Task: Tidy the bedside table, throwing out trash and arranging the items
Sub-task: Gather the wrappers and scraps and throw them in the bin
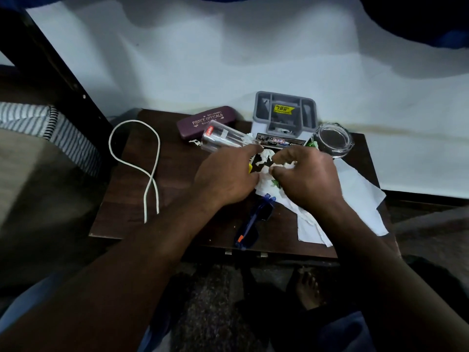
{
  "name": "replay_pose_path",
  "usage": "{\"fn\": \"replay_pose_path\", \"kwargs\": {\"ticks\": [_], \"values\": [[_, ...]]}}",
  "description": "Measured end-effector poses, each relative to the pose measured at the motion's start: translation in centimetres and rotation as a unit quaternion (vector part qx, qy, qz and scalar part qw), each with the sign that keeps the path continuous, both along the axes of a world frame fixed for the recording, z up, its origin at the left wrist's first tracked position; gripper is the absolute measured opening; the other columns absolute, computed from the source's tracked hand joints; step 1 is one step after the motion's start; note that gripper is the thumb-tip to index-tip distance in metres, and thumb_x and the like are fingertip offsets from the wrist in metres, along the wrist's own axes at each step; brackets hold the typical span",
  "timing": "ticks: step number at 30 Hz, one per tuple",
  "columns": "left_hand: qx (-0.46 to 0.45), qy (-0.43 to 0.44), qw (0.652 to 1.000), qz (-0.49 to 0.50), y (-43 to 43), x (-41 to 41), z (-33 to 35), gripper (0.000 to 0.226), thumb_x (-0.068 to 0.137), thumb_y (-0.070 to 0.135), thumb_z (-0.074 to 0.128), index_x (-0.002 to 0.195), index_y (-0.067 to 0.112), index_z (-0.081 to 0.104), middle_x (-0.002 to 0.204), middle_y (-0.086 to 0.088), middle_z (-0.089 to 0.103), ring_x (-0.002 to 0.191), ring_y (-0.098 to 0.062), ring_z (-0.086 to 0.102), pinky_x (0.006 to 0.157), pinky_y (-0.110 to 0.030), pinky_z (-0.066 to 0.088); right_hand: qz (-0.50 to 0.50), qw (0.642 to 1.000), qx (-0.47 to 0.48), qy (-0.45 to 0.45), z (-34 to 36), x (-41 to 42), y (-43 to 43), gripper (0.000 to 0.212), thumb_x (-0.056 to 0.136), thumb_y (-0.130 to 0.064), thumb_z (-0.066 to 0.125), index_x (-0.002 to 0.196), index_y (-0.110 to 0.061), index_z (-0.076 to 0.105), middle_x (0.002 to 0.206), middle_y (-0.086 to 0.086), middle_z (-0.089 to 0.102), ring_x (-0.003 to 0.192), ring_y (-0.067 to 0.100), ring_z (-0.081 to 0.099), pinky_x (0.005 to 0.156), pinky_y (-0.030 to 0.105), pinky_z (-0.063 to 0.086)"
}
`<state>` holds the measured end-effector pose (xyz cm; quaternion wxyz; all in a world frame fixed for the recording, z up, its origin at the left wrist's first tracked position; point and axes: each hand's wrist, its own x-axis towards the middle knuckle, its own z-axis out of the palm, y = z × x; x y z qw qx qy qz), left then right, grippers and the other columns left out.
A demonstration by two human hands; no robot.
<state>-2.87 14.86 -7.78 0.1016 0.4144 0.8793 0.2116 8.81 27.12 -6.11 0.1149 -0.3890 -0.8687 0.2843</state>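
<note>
Both hands: left [225,176], right [308,177] pinching crumpled tissue scraps [266,158] between them.

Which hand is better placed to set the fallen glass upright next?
The left hand. Its fingertips already reach the glass lying on its side, while the right hand is farther, on the crumpled paper.

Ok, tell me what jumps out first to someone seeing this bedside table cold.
Both hands, left hand and right hand, meet mid-table over crumpled white paper scraps. Behind them a clear tumbler lies on its side by a maroon glasses case. A white cord loops at the table's left edge.
</note>
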Motion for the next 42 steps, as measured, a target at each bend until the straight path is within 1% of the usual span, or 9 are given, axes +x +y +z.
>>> {"fn": "replay_pose_path", "kwargs": {"ticks": [8,12,16,20,26,31,33,38,42], "values": [[-0.066,-0.002,0.997,-0.042,0.4,1.5,-0.4,0.059,0.088,0.049,0.067,0.143,0.049,0.046,0.129,-0.006,0.07,0.116,-0.035,0.066,0.086,-0.041,0.054,-0.011,1.0,-0.025,-0.01,0.3,0.5,0.9,0.024,0.079,-0.017,0.069,0.096,-0.031,0.078,0.087,-0.019,0.068,0.085,0.007,0.066,0.065,0.017,0.042],[-0.102,-0.027,0.993,-0.049,0.8,2.0,-0.5,0.054,0.092,0.045,0.062,0.143,0.056,0.048,0.136,-0.006,0.066,0.12,-0.033,0.065,0.093,-0.041,0.054,-0.015,0.999,-0.028,-0.007,0.5,0.8,1.2,0.025,0.08,-0.018,0.068,0.098,-0.032,0.078,0.091,-0.018,0.071,0.087,0.006,0.065,0.067,0.021,0.045],[-0.097,-0.009,0.994,-0.05,1.3,2.7,-0.7,0.03,0.092,0.038,0.063,0.121,0.047,0.066,0.118,-0.006,0.071,0.105,-0.031,0.068,0.076,-0.036,0.05,-0.015,1.0,-0.026,-0.007,0.7,1.3,1.5,0.024,0.082,-0.018,0.069,0.1,-0.031,0.078,0.097,-0.015,0.074,0.091,0.008,0.068,0.071,0.023,0.049],[-0.049,0.015,0.998,-0.046,2.0,3.1,-0.5,0.02,0.095,0.034,0.06,0.114,0.036,0.068,0.107,-0.006,0.072,0.1,-0.032,0.068,0.079,-0.042,0.056,-0.022,0.999,-0.024,-0.005,0.9,1.9,1.9,0.024,0.081,-0.017,0.068,0.098,-0.03,0.079,0.098,-0.013,0.076,0.09,0.01,0.07,0.08,0.03,0.058],[0.145,-0.016,0.989,-0.008,3.0,2.7,0.1,0.009,0.102,0.032,0.056,0.1,0.026,0.062,0.101,0.001,0.065,0.094,-0.024,0.061,0.073,-0.034,0.04,-0.041,0.998,-0.036,-0.025,1.0,3.2,3.2,0.019,0.083,-0.017,0.066,0.084,-0.034,0.076,0.074,-0.018,0.071,0.066,-0.014,0.064,0.036,0.011,0.042],[0.149,-0.137,0.979,0.034,3.6,3.2,0.7,0.025,0.106,0.042,0.048,0.117,0.021,0.057,0.117,-0.005,0.056,0.093,-0.031,0.064,0.086,-0.044,0.053,-0.042,0.997,-0.058,-0.027,1.3,4.2,4.0,0.012,0.086,-0.024,0.072,0.078,-0.032,0.077,0.064,-0.014,0.074,0.055,-0.002,0.069,0.051,0.022,0.056],[0.14,-0.162,0.976,0.049,3.8,3.5,1.0,0.025,0.104,0.042,0.051,0.112,0.021,0.06,0.108,-0.006,0.066,0.088,-0.032,0.068,0.083,-0.047,0.055,-0.042,0.996,-0.068,-0.03,1.3,4.6,4.5,0.008,0.086,-0.033,0.079,0.078,-0.031,0.077,0.062,-0.015,0.074,0.051,-0.001,0.068,0.051,0.022,0.052],[0.16,-0.187,0.964,0.101,4.2,3.9,1.9,0.021,0.08,0.041,0.056,0.087,0.022,0.062,0.073,0.005,0.074,0.072,-0.018,0.069,0.068,-0.044,0.059,-0.066,0.996,-0.049,-0.034,1.3,5.4,6.3,0.032,0.078,-0.062,0.082,0.074,-0.031,0.077,0.056,-0.011,0.069,0.051,0.005,0.064,0.053,0.024,0.043],[0.177,-0.216,0.951,0.135,4.3,3.3,1.9,0.019,0.076,0.04,0.057,0.086,0.024,0.062,0.073,0.003,0.071,0.075,-0.024,0.07,0.071,-0.049,0.06,-0.071,0.995,-0.032,-0.06,0.9,5.2,7.1,0.009,0.085,-0.04,0.077,0.078,-0.033,0.077,0.072,-0.008,0.076,0.052,0.002,0.067,0.057,0.024,0.051]]}}
